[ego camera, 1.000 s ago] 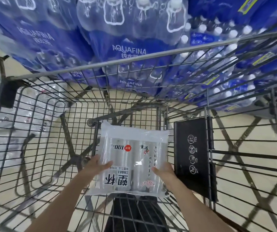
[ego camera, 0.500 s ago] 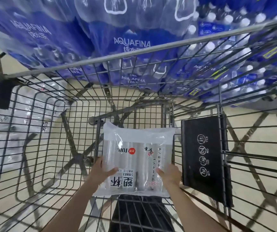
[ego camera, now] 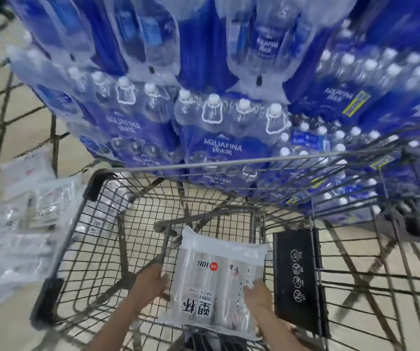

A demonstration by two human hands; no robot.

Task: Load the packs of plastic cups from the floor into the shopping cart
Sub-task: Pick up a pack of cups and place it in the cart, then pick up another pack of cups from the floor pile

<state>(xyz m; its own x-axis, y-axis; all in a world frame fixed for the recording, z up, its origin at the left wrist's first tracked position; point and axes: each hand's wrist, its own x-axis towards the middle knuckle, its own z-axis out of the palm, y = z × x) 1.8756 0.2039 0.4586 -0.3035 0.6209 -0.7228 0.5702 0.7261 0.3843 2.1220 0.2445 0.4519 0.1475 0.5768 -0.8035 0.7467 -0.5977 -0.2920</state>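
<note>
**Cup pack held inside cart basket**

The pack of plastic cups (ego camera: 219,282) sits low inside the shopping cart (ego camera: 229,165), near its rear end. The left hand (ego camera: 150,282) grips the pack's left edge; the right hand (ego camera: 258,297) grips its right edge (fingers curled over the wrap). Further cup packs (ego camera: 13,236) lie on the floor left of the cart.

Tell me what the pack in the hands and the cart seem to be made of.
Pack of cups: thin clear plastic film, glossy, apparently; it wrinkles and glints, and pale cup stacks show through. Cart: grey metal wire, likely steel, with a dull sheen; the black corner pieces look like plastic.
</note>
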